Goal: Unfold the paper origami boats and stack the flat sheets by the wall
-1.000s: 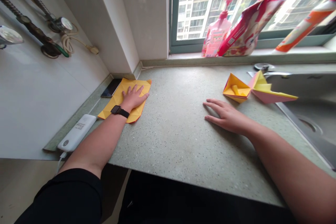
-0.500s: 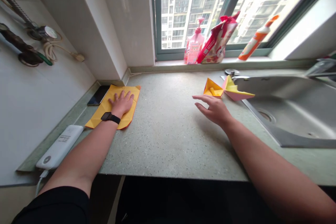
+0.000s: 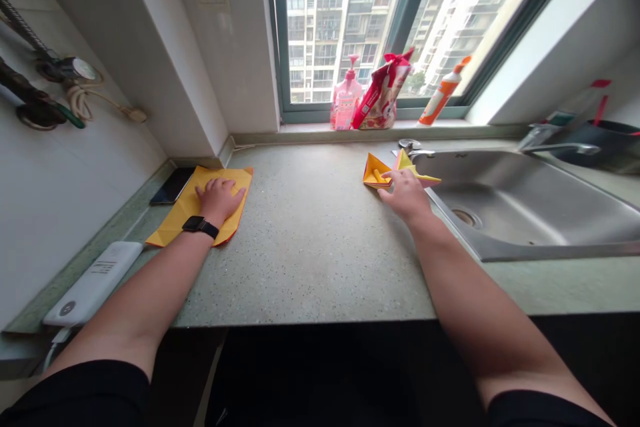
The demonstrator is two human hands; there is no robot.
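Observation:
My left hand [image 3: 219,197] lies flat, fingers spread, on a stack of yellow paper sheets [image 3: 177,219] at the back left of the green speckled counter [image 3: 310,247]. A black watch sits on that wrist. My right hand [image 3: 406,193] reaches to two folded paper boats by the sink's left rim. Its fingertips touch the orange-yellow boat [image 3: 374,171]. The pink-and-yellow boat [image 3: 419,175] lies just behind the hand, partly hidden. Whether the fingers grip the paper is unclear.
A steel sink [image 3: 520,207] with a tap [image 3: 555,145] fills the right side. On the window sill stand a pink pump bottle [image 3: 345,99], a red bag [image 3: 381,93] and an orange-white bottle [image 3: 443,91]. A black phone [image 3: 171,185] and a white power bank [image 3: 93,283] lie along the left wall.
My right hand lifted off the counter and moved forward to the folded boats. The view swung right, bringing the sink into sight. My left hand stayed on the yellow sheets.

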